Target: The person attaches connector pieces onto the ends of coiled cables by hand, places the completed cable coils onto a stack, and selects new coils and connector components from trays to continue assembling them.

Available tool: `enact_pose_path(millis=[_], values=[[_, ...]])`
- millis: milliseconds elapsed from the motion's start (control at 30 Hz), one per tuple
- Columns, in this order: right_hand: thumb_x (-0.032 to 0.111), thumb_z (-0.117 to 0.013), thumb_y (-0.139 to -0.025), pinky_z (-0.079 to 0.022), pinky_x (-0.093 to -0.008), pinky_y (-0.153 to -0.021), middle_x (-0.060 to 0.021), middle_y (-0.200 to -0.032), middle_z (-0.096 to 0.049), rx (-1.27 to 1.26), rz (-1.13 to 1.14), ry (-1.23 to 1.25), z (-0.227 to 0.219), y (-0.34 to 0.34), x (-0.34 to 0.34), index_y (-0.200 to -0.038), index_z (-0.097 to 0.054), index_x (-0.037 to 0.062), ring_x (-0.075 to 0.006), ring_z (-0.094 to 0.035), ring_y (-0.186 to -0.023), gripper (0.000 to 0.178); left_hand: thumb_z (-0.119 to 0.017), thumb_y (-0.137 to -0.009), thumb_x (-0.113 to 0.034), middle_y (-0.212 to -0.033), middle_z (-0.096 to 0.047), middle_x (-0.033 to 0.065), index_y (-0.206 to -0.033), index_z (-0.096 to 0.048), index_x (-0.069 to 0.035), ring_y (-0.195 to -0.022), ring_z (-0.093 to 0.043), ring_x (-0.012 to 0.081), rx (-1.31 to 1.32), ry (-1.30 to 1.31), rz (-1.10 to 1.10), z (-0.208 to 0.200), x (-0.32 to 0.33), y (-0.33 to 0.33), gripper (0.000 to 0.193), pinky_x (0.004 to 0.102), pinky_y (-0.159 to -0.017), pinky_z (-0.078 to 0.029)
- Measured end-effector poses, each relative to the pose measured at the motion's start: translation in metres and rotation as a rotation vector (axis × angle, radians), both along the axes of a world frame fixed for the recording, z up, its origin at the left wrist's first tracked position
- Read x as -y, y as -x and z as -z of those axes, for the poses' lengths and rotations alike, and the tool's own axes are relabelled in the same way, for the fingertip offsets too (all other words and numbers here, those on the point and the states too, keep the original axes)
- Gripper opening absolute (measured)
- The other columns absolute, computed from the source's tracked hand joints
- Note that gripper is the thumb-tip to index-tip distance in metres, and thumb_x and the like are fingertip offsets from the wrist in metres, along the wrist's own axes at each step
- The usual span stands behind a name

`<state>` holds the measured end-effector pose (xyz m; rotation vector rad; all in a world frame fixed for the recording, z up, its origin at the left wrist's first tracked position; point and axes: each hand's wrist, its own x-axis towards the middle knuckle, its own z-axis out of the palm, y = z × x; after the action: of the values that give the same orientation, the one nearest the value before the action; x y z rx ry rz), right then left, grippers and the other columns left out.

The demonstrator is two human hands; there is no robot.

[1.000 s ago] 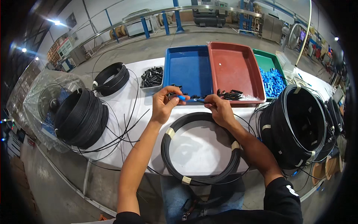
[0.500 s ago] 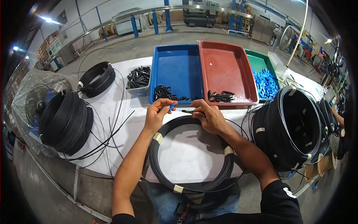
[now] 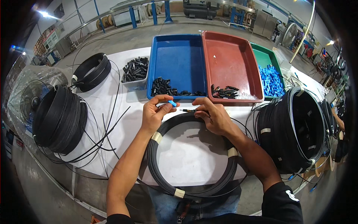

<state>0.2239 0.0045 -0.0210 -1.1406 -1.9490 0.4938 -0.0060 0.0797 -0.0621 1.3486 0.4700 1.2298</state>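
Note:
Pinched between the thumb and fingers of my left hand (image 3: 154, 114) is a small blue connector housing (image 3: 172, 103). My right hand (image 3: 214, 117) grips a black cable end (image 3: 189, 110) whose thin, pale-tipped connector points left toward the blue piece. A short gap separates the two parts. Below both hands lies a coil of black cable (image 3: 153, 164), bound with pale tape at several spots, on the white table covering (image 3: 190, 156). The right fingers partly hide the cable end.
Behind my hands stand a blue tray (image 3: 179, 63) and a red tray (image 3: 231, 63) with small black parts, and a green tray (image 3: 263, 56) of blue housings. A clear tub (image 3: 135, 86) holds black pieces. Cable coils rise at left (image 3: 59, 123) and right (image 3: 272, 138).
The view has shifted slightly. My left hand has turned the blue housing so more of it shows. My right hand still holds the cable end.

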Motion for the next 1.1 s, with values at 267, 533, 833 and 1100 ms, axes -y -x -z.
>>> enact_pose_path(millis=[267,533,833,1100], values=[[-0.001,-0.059,-0.093,-0.054,-0.0356,-0.072,-0.0182,-0.089,-0.073,0.073,-0.017,0.005,-0.003,-0.001,-0.001,-0.121,-0.048,0.0073,-0.0322,-0.073,-0.086,0.031,-0.065,-0.095,-0.009,-0.101,-0.067,0.0123,-0.111,-0.059,0.001,-0.093,-0.070,0.0198,-0.090,-0.070,-0.051,-0.003,0.001,0.001,0.020,0.0292,-0.078,-0.056],[-0.007,-0.055,-0.091,-0.056,-0.0361,-0.072,-0.0180,-0.087,-0.072,0.053,-0.036,-0.004,-0.001,-0.001,-0.001,-0.116,-0.053,0.0054,-0.0328,-0.073,-0.086,0.028,-0.066,-0.094,-0.007,-0.100,-0.066,0.0117,-0.106,-0.059,0.000,-0.089,-0.071,0.0200,-0.090,-0.022,0.005,-0.006,0.004,0.003,0.015,0.0290,-0.077,-0.056],[-0.017,-0.052,-0.077,-0.058,-0.0369,-0.066,-0.0155,-0.088,-0.068,0.228,-0.089,-0.189,-0.004,-0.001,-0.002,-0.113,-0.064,0.0075,-0.0307,-0.071,-0.077,0.045,-0.067,-0.089,0.001,-0.106,-0.061,0.0154,-0.094,-0.055,0.002,-0.095,-0.071,0.0257,-0.126,-0.076,0.008,-0.015,0.011,0.002,0.013,0.0326,-0.080,-0.063],[-0.018,-0.053,-0.073,-0.056,-0.0391,-0.064,-0.0141,-0.087,-0.067,0.240,-0.102,-0.196,-0.004,0.002,0.000,-0.115,-0.065,0.0090,-0.0307,-0.069,-0.073,0.052,-0.064,-0.088,0.007,-0.104,-0.062,0.0152,-0.090,-0.053,0.000,-0.097,-0.071,0.0265,-0.060,-0.036,0.126,-0.018,0.010,0.005,0.013,0.0360,-0.082,-0.064]])
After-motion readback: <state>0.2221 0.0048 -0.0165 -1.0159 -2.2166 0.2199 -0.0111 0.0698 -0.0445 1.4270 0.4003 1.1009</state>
